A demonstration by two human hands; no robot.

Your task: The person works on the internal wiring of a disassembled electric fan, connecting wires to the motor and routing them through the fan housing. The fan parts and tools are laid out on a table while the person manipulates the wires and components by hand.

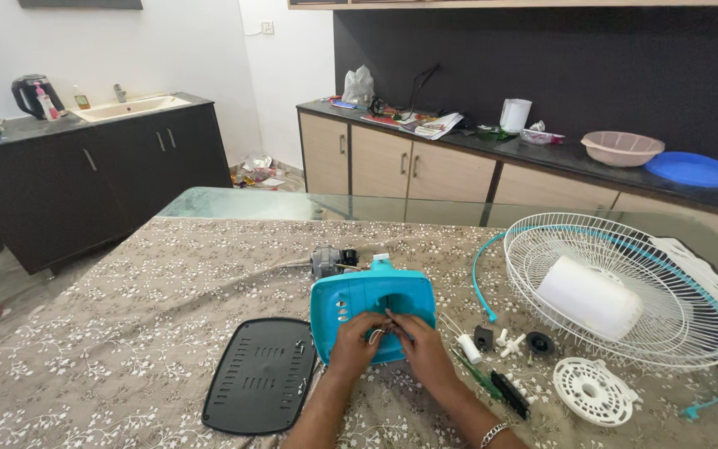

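Both hands meeting at the near side of a turquoise plastic fan housing, lying flat close to the near edge of the desk, under a brown floral cloth. Left hand curled, fingertips pinched on something small and pale at the housing's central opening; what exactly, too small to tell. Right hand likewise curled, fingers closed about the same spot, touching the left. Housing directly ahead of the hands, long axis running left to right, both hands equally near.

Just left of the housing, a black slotted rectangular plastic cover, flat on the cloth. Beyond the housing, a grey metal motor. To the right, scattered small white and black fittings, a dark green-handled screwdriver, and a round white perforated plastic disc. Toward the right edge, a white wire fan guard lying like a bowl, with a white plastic cone-shaped cap inside it.
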